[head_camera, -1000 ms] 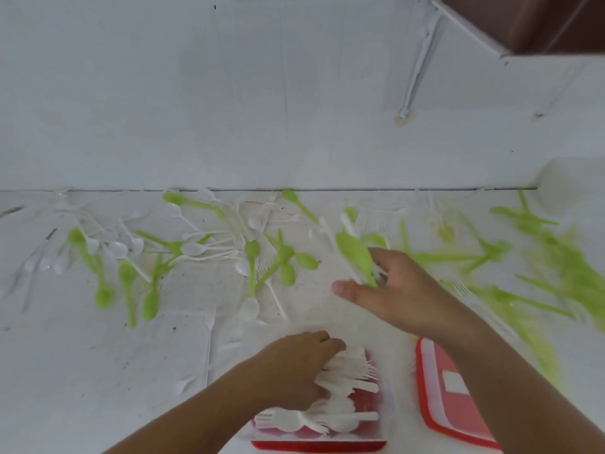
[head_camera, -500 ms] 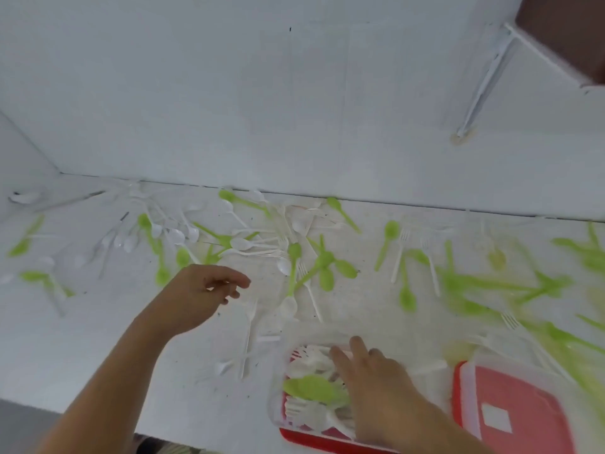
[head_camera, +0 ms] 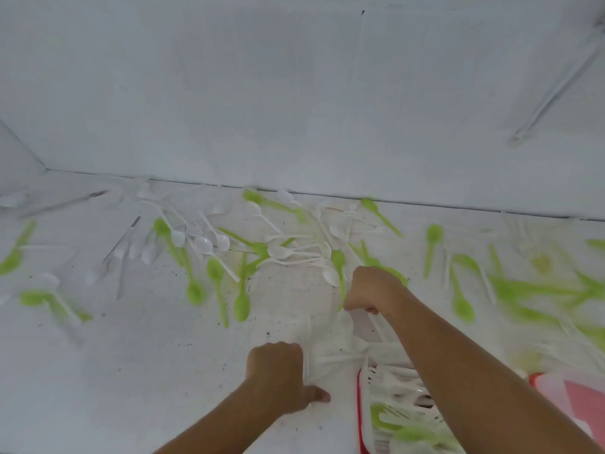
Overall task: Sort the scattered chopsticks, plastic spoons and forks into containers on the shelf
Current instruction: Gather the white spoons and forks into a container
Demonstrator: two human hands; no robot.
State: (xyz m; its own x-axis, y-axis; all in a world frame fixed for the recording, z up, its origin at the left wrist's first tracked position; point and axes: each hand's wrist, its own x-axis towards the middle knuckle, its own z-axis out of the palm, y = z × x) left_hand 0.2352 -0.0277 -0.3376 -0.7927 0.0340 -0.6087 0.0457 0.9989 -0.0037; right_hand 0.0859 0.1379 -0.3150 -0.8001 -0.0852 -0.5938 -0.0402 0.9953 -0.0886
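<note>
Green and white plastic spoons and forks lie scattered over the white shelf surface. A clear container with a red rim at the bottom right holds white forks and a few green pieces. My left hand is curled round white forks lying just left of the container. My right hand is a fist beyond the container, gripping a white utensil handle that points down toward the container. Which kind of utensil it is cannot be told.
A second container with a red lid sits at the far right edge. The white back wall rises right behind the scattered pieces. A blurred heap of green cutlery covers the right side.
My left hand came back from the left and closed on white forks beside the container. My right hand left the container and rose to the scattered cutlery, closing on a white handle. The view shifted left.
</note>
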